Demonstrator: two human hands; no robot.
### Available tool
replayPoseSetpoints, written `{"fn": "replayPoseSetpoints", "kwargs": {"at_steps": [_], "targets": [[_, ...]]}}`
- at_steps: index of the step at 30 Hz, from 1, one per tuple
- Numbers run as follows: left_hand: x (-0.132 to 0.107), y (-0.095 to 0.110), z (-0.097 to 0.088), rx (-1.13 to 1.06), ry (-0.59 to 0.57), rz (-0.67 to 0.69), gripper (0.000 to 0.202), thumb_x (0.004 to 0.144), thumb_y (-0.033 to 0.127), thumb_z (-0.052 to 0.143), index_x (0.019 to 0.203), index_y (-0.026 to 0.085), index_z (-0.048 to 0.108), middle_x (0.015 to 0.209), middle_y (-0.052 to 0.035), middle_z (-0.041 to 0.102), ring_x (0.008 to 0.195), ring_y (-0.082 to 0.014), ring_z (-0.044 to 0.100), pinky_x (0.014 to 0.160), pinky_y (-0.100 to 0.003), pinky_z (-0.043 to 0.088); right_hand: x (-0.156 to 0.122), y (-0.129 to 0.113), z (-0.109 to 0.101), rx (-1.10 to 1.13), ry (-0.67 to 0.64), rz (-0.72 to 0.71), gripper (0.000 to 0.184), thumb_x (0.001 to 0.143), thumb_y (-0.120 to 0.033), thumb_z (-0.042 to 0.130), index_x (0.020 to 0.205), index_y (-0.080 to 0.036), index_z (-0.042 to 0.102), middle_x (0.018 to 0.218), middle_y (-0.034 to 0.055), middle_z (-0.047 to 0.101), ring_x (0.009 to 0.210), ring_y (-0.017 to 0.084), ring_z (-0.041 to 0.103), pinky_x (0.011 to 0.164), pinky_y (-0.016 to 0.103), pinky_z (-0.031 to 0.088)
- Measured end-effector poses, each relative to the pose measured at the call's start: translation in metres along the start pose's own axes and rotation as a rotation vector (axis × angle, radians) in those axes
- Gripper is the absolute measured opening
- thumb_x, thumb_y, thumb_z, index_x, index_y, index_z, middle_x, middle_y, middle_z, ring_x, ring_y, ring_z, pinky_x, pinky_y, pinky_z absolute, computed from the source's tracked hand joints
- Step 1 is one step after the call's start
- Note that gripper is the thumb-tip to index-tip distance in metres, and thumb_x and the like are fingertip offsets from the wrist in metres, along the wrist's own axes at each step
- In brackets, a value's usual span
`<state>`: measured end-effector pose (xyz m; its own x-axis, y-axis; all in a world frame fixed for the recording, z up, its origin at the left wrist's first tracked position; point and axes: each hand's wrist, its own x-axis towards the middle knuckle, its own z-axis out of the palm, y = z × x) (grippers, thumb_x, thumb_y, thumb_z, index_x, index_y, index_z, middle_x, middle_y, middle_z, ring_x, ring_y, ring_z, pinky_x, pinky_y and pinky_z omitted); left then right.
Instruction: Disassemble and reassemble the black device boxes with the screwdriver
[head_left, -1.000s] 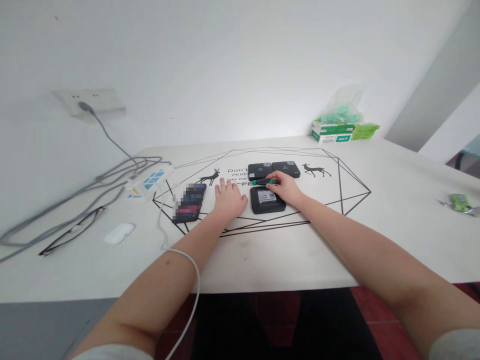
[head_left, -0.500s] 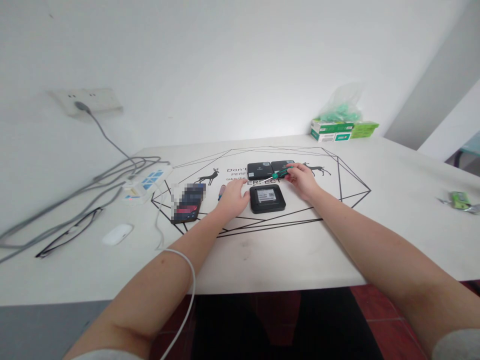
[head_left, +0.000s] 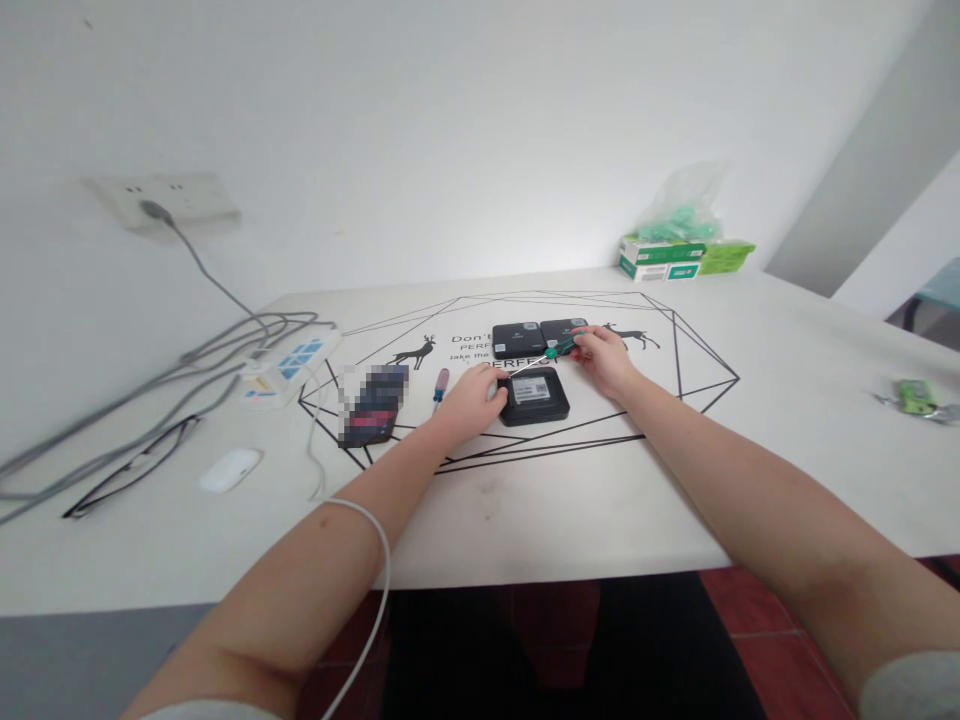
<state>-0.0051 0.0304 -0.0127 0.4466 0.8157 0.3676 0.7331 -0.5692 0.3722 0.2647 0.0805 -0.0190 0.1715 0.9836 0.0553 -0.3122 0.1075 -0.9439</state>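
Take the near box (head_left: 535,397) as the clock's centre, with 12 toward the wall. Out at 9 lie the glasses (head_left: 131,467) and, closer in, the mouse (head_left: 231,469), both probably set aside to leave room. The phone (head_left: 375,405) lies at 9 too, screen up, perhaps to be glanced at. Between it and the left hand (head_left: 472,400), the blue driver (head_left: 442,382) lies handle toward 1, seemingly parked within reach.

The left hand is half curled, its fingertips at the box's 10 o'clock corner, likely to steady box or shaft; I cannot tell whether it grips either. The box lies flat, label up. Two black boxes (head_left: 517,341) (head_left: 562,335) sit side by side at 11 and 1, likely kept together out of the way.

At 2, the right hand (head_left: 606,360) has its fingers closed on the green driver (head_left: 553,352), shaft slanting toward 8 and the left fingertips, a light grip that suggests fine control.
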Motion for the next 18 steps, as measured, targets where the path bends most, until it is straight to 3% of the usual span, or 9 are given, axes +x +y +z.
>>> {"fn": "replayPoseSetpoints", "kwargs": {"at_steps": [8, 18], "targets": [[-0.0005, -0.0014, 0.0012, -0.019, 0.004, 0.013, 0.031, 0.096, 0.022, 0.054, 0.123, 0.017, 0.07, 0.125, -0.0127, 0.071, 0.125, -0.0274, 0.065, 0.115, -0.044, 0.05, -0.0003, 0.0012, 0.0007, -0.016, -0.006, -0.004, 0.023, 0.061, -0.025, 0.078, 0.082, -0.021, 0.07, 0.062, -0.0047, 0.063, 0.06, 0.012, 0.058, 0.061, 0.027, 0.048], [-0.0011, -0.0021, 0.0025, 0.002, -0.02, -0.028, 0.034, 0.099, 0.027, 0.054, 0.129, 0.017, 0.067, 0.132, -0.0132, 0.068, 0.13, -0.0277, 0.062, 0.118, -0.043, 0.047, 0.0033, 0.0028, -0.0028, 0.012, 0.016, -0.021, 0.023, 0.066, -0.025, 0.082, 0.084, -0.022, 0.067, 0.069, -0.005, 0.066, 0.061, 0.011, 0.06, 0.063, 0.027, 0.053]]}}
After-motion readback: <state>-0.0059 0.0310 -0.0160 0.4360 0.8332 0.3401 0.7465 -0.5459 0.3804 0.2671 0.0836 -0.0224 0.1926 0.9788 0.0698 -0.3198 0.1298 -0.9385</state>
